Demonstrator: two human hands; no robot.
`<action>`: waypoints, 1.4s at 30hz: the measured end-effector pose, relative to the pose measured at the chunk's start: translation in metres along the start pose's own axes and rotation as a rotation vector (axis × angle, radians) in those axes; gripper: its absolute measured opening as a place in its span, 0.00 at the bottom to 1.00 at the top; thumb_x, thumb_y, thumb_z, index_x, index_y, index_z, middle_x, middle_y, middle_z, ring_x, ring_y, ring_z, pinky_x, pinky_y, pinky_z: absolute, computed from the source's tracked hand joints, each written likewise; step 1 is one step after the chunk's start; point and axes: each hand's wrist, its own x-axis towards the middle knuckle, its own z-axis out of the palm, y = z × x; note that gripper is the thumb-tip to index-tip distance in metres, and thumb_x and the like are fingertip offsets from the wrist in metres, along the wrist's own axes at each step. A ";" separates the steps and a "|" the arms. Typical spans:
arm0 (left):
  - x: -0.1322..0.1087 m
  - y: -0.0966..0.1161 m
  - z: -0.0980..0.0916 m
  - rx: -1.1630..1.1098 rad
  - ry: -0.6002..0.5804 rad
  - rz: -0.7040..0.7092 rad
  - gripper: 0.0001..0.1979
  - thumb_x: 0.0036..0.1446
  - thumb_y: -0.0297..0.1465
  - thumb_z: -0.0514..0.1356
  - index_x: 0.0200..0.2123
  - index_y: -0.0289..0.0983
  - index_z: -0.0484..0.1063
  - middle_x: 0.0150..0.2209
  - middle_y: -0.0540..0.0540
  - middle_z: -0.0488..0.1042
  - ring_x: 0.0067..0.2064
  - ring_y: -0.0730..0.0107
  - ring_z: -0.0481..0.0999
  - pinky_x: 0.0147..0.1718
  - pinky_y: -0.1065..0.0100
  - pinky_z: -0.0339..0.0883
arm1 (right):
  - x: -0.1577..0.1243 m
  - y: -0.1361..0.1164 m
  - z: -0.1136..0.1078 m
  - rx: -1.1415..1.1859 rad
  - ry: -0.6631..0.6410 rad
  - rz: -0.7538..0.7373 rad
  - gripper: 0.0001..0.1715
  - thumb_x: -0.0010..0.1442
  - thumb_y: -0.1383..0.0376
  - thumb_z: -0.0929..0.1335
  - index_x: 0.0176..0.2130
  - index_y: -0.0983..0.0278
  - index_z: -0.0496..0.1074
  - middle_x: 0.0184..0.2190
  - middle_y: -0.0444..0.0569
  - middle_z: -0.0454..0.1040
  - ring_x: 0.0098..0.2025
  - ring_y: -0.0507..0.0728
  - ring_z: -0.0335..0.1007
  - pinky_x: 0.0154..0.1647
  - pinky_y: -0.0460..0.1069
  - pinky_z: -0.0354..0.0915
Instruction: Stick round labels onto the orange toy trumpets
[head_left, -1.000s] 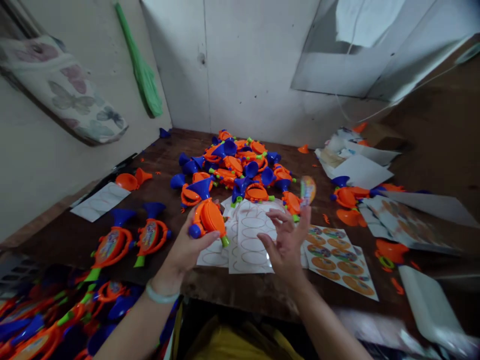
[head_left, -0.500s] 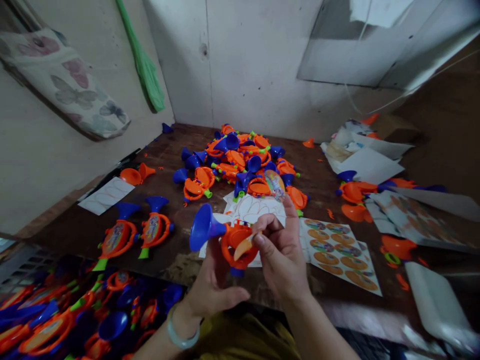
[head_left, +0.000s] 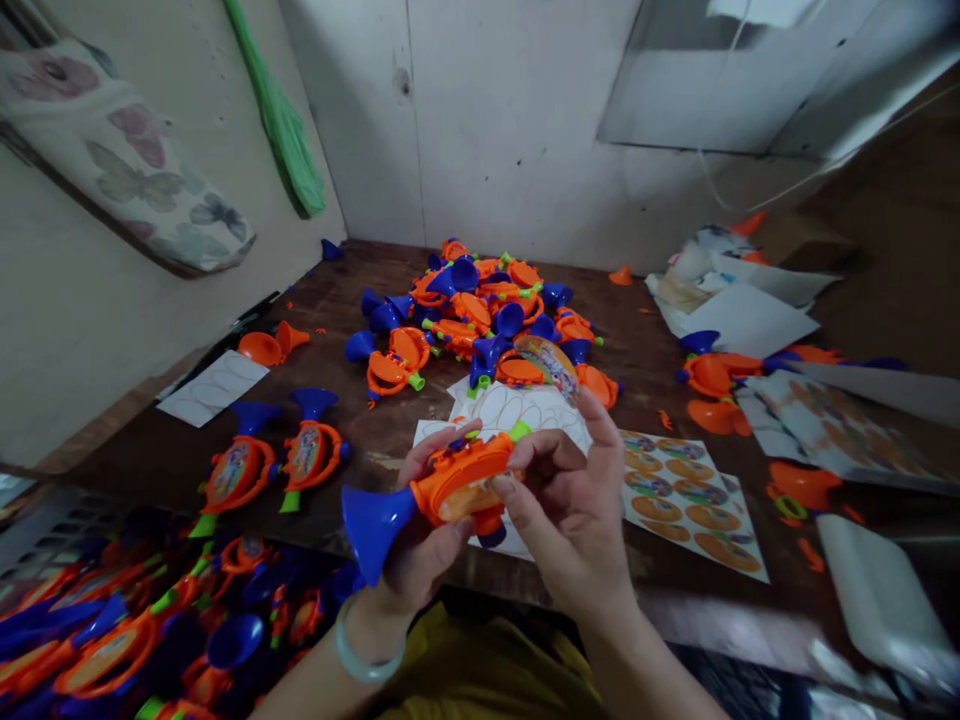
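My left hand [head_left: 420, 560] is wrapped round an orange toy trumpet [head_left: 465, 475] with a blue bell [head_left: 375, 525] that points down to the left. My right hand [head_left: 577, 510] pinches an orange oval sticker between thumb and index finger, against the toy's flat round face. A second oval sticker [head_left: 551, 365], with a colourful print, clings to a raised fingertip of the same hand. Under the hands lie white backing sheets [head_left: 517, 405] with oval outlines. To the right is a sheet of oval stickers [head_left: 694, 490].
A heap of toy trumpets [head_left: 480, 310] stands at the table's back. Two stickered trumpets [head_left: 232, 470] lie at the left, above many more at the lower left. Sticker stacks [head_left: 847, 420], papers [head_left: 742, 320] and a pale box [head_left: 870, 590] are at the right.
My left hand has turned the trumpet over so its bell tips down, and its thumb has closed onto it. The sticker in my right hand now meets the toy's face.
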 end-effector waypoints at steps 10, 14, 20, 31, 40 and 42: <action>0.006 0.009 0.004 0.048 -0.047 0.020 0.34 0.57 0.41 0.79 0.64 0.51 0.74 0.71 0.41 0.75 0.68 0.44 0.79 0.67 0.49 0.75 | 0.002 0.001 0.000 -0.008 0.027 -0.005 0.47 0.68 0.73 0.74 0.73 0.43 0.56 0.41 0.40 0.76 0.40 0.53 0.79 0.36 0.46 0.81; 0.007 0.009 0.005 0.016 -0.071 0.019 0.33 0.58 0.38 0.78 0.64 0.53 0.73 0.71 0.44 0.75 0.69 0.46 0.79 0.66 0.51 0.75 | 0.005 -0.003 -0.001 -0.014 0.021 -0.001 0.47 0.67 0.74 0.74 0.72 0.44 0.56 0.41 0.40 0.76 0.40 0.53 0.79 0.37 0.47 0.81; 0.006 0.008 0.003 0.028 -0.053 0.017 0.34 0.58 0.40 0.79 0.65 0.51 0.72 0.71 0.42 0.75 0.68 0.45 0.79 0.66 0.51 0.75 | 0.006 -0.004 0.000 -0.021 0.029 0.000 0.47 0.68 0.73 0.74 0.73 0.44 0.55 0.41 0.40 0.76 0.39 0.53 0.79 0.34 0.46 0.80; 0.006 -0.006 0.000 0.003 -0.014 0.151 0.26 0.67 0.36 0.70 0.66 0.49 0.73 0.70 0.41 0.77 0.68 0.46 0.79 0.67 0.49 0.74 | 0.009 -0.002 0.004 -0.190 0.057 -0.140 0.50 0.68 0.77 0.72 0.74 0.40 0.55 0.40 0.39 0.76 0.38 0.54 0.80 0.37 0.49 0.82; 0.003 -0.009 0.001 0.076 0.115 0.135 0.31 0.61 0.39 0.74 0.65 0.45 0.73 0.69 0.36 0.77 0.69 0.38 0.78 0.66 0.42 0.74 | 0.012 0.006 0.005 -0.391 0.079 -0.333 0.55 0.69 0.77 0.70 0.79 0.42 0.47 0.39 0.41 0.77 0.37 0.56 0.79 0.37 0.52 0.82; 0.003 -0.006 0.003 0.057 0.137 0.128 0.31 0.61 0.38 0.74 0.65 0.46 0.74 0.69 0.37 0.77 0.68 0.41 0.79 0.64 0.47 0.77 | 0.016 0.011 -0.001 -0.490 0.098 -0.396 0.54 0.70 0.74 0.71 0.79 0.43 0.45 0.45 0.45 0.78 0.41 0.58 0.80 0.40 0.56 0.83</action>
